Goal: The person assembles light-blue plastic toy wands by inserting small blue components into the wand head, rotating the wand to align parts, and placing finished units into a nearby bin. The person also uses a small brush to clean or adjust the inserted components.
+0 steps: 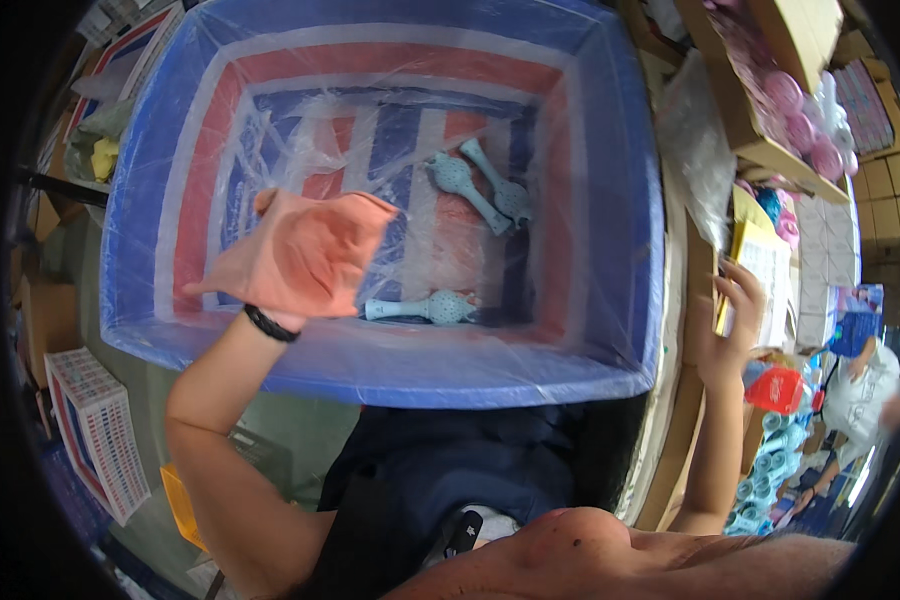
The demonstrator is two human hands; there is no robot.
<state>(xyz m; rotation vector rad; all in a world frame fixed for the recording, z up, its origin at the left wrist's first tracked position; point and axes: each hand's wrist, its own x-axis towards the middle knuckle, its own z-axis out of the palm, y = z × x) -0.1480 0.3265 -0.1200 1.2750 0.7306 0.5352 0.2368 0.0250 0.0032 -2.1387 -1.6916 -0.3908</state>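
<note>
A salmon-coloured cloth (pixel 305 255) hangs over the left part of a large bin lined with striped plastic sheet (pixel 380 372). My left hand (pixel 285 319) is under and behind this cloth, gripping it; most of its fingers are hidden. Several light blue plastic pieces lie in the bin, each a handle with a rounded, perforated head: one (pixel 435 307) near the front wall, another (pixel 465 188) and a third (pixel 508 195) at the right. Off the bin's right side, my right hand (pixel 732 318) is raised with fingers apart, beside a yellow-edged printed sheet (pixel 760 265), and holds nothing visible.
On the right stand an open carton (pixel 735 100) with pink round pieces, a clear plastic bag (pixel 697 150), a red box (pixel 776 390) and stacked light blue parts (pixel 770 465). A striped box (pixel 97 430) stands at left. Another person (pixel 860 395) is at far right.
</note>
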